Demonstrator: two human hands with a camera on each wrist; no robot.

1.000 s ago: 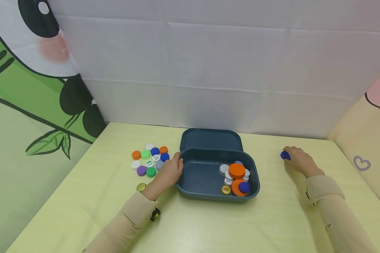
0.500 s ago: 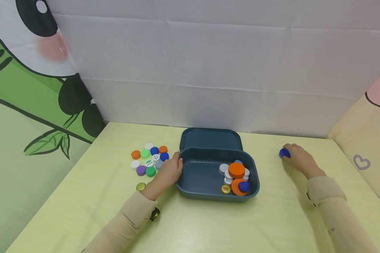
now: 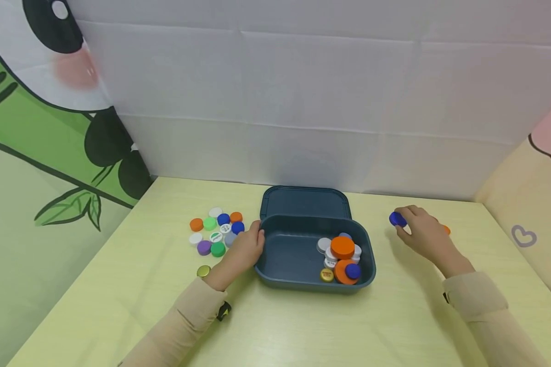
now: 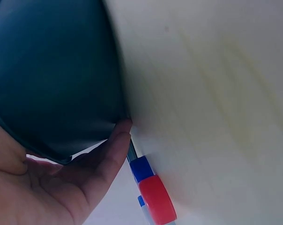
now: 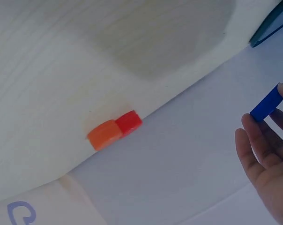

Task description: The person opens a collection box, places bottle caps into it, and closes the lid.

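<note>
My left hand (image 3: 243, 248) holds the left rim of a dark blue plastic box (image 3: 286, 255); in the left wrist view its fingers (image 4: 111, 161) lie along the box wall. In the right half of the box, orange, white, gold and blue bottle caps lie in a heap, with a large orange cap (image 3: 343, 247) on top. Right of the box, my right hand (image 3: 429, 237) pinches a blue bottle cap (image 3: 397, 219) between thumb and fingertips. In the right wrist view that blue cap (image 5: 267, 104) is seen edge-on, raised off the table.
The box's lid (image 3: 305, 202) lies behind it. Several loose caps, such as a purple cap (image 3: 204, 247) and a gold cap (image 3: 203, 270), lie left of the box. Beyond my right hand, an orange cap (image 5: 104, 135) and a red cap (image 5: 129, 123) sit on the table.
My right hand has moved left and up with the blue cap, uncovering part of an orange cap on the right. My left hand has stayed on the box rim.
</note>
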